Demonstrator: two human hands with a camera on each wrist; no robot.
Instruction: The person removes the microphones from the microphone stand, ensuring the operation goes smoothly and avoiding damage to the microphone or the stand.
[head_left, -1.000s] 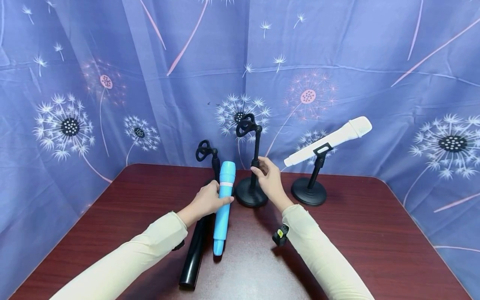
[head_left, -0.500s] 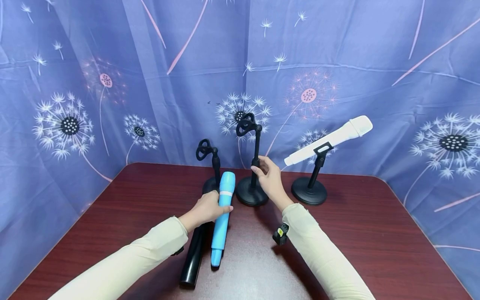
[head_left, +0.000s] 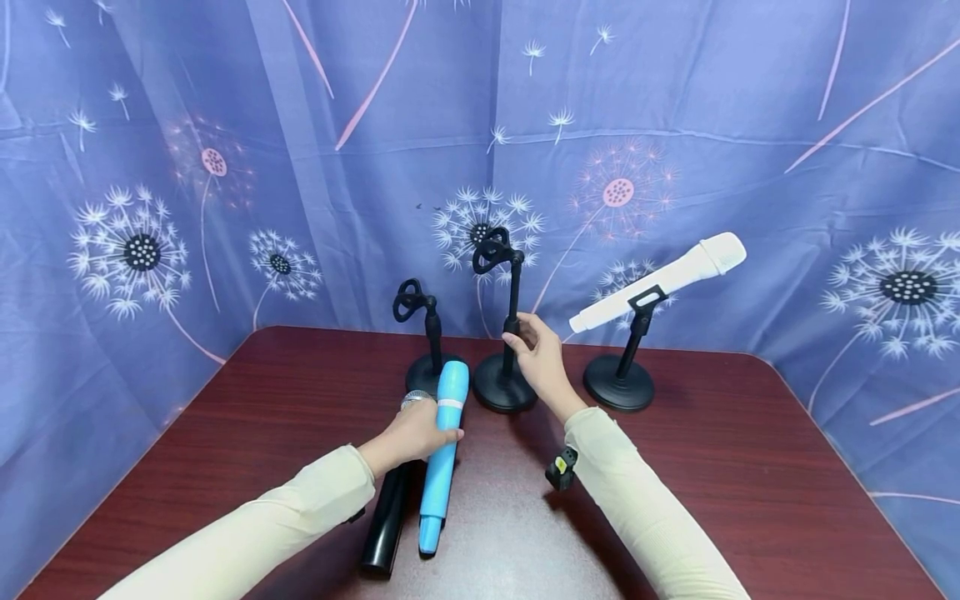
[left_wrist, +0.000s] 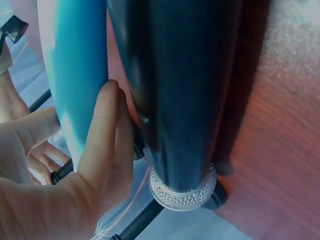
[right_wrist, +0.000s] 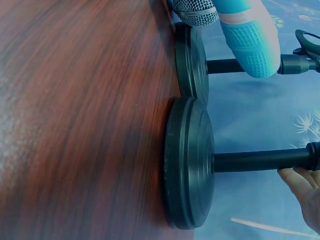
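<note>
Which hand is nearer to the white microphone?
The right hand: it grips the middle stand, just left of the white microphone. The left hand holds the blue microphone, farther left.

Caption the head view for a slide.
Left hand grips the blue mic, right hand the middle stand; white mic mounted at right.

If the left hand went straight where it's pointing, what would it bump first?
Probably the middle black stand, near its round base, though the blue microphone in the left hand might touch it first; depth is hard to judge.
</note>
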